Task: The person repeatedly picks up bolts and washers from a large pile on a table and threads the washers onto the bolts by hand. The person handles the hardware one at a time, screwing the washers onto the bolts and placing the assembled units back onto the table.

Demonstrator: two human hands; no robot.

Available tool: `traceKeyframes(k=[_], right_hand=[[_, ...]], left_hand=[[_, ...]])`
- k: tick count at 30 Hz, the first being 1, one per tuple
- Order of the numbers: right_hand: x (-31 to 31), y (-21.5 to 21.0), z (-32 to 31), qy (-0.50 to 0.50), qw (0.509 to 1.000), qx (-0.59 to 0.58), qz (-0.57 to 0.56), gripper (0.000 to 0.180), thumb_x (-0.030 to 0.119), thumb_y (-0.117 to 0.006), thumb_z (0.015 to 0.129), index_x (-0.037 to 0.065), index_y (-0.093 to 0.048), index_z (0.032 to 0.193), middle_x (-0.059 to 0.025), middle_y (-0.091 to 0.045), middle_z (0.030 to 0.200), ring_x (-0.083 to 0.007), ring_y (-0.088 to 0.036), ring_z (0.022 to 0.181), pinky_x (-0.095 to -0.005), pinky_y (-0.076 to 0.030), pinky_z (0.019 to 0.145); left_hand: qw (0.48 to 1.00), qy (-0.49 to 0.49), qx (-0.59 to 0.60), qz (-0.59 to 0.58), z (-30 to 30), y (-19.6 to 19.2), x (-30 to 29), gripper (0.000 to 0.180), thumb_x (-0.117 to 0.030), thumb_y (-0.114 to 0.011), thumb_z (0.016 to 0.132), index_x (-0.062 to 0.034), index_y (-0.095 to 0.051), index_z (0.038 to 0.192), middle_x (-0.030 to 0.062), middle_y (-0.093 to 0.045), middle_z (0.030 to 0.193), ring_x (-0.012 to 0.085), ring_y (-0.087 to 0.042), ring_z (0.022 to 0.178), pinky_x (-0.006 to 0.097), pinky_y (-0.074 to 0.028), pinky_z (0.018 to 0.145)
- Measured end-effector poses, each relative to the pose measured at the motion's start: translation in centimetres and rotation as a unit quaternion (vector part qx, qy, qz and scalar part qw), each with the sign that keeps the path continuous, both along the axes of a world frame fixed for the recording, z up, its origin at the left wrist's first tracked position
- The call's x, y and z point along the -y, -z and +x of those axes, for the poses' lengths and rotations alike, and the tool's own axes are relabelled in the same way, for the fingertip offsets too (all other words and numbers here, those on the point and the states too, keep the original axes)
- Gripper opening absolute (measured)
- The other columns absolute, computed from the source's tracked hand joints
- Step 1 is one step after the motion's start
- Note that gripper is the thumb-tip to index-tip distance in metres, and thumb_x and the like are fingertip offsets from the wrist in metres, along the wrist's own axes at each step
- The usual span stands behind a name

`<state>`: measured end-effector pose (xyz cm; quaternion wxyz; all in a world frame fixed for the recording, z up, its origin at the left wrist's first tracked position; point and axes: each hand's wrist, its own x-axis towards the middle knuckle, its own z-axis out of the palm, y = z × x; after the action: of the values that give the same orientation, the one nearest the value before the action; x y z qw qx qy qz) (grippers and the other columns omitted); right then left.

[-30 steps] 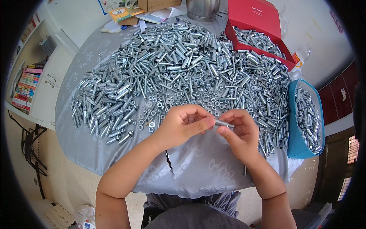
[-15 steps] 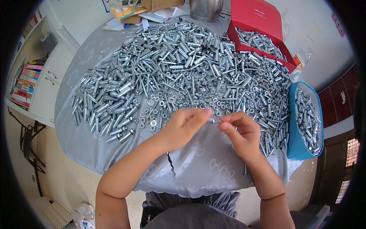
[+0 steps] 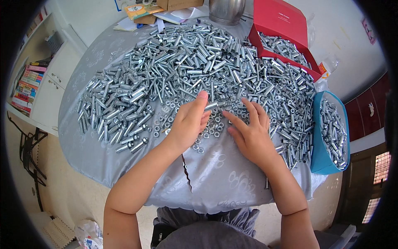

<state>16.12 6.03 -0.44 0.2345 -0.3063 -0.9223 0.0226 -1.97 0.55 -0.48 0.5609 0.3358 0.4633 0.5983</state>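
Observation:
A big heap of silver metal sleeves and bolts (image 3: 186,70) covers a round table with a grey cloth (image 3: 219,178). Loose nuts and washers (image 3: 209,128) lie at the heap's near edge. My left hand (image 3: 188,122) pinches a short silver sleeve (image 3: 211,106) between thumb and fingertips, just above the nuts. My right hand (image 3: 248,133) lies flat with fingers spread over the nuts and bolts beside it, holding nothing that I can see.
A red box (image 3: 286,16) with bolts stands at the back right. A blue tub (image 3: 317,137) full of finished pieces sits at the right edge. A metal pot (image 3: 227,10), books and a cardboard box sit at the back. The cloth has a tear (image 3: 186,170) near me.
Both hands have moved away from me to the heap's edge. The right hand let go of the piece they held together and spread flat; the left hand keeps a sleeve.

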Motion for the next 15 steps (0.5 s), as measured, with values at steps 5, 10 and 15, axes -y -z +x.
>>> traceKeyframes(k=[5, 10, 15], right_hand=[[0.5, -0.5, -0.4, -0.042, 0.999, -0.019, -0.024, 0.034, 0.015, -0.062, 0.075, 0.020, -0.060, 0.109, -0.0159, -0.043, 0.122, -0.0362, -0.038, 0.113, -0.0472, -0.032, 0.092], [-0.2, -0.2, -1.0, -0.051, 0.998, -0.023, 0.011, 0.029, 0.014, -0.064, 0.072, 0.018, -0.064, 0.101, -0.0137, -0.046, 0.119, -0.0338, -0.040, 0.111, -0.0449, -0.034, 0.091], [-0.8, -0.4, -3.1, -0.088, 0.995, -0.035, -0.009, 0.026, 0.017, -0.067, 0.070, 0.017, -0.065, 0.096, -0.0122, -0.048, 0.116, -0.0322, -0.041, 0.110, -0.0436, -0.035, 0.091]], left_hand=[[0.999, -0.033, -0.005, 0.000, -0.4, -0.1, -0.1, 0.041, -0.043, -0.036, 0.092, -0.0104, -0.036, 0.067, -0.0044, -0.029, 0.054, 0.0051, -0.029, 0.044, 0.020, -0.026, 0.042], [0.999, -0.052, 0.000, 0.000, -0.9, -0.2, -0.6, 0.045, -0.045, -0.039, 0.091, -0.0125, -0.032, 0.060, -0.0044, -0.029, 0.051, 0.0055, -0.029, 0.043, 0.021, -0.025, 0.041], [0.997, -0.074, -0.014, -0.022, -0.9, -0.5, -0.6, 0.048, -0.047, -0.040, 0.090, -0.0135, -0.030, 0.056, -0.0042, -0.030, 0.050, 0.0060, -0.030, 0.042, 0.021, -0.025, 0.041]])
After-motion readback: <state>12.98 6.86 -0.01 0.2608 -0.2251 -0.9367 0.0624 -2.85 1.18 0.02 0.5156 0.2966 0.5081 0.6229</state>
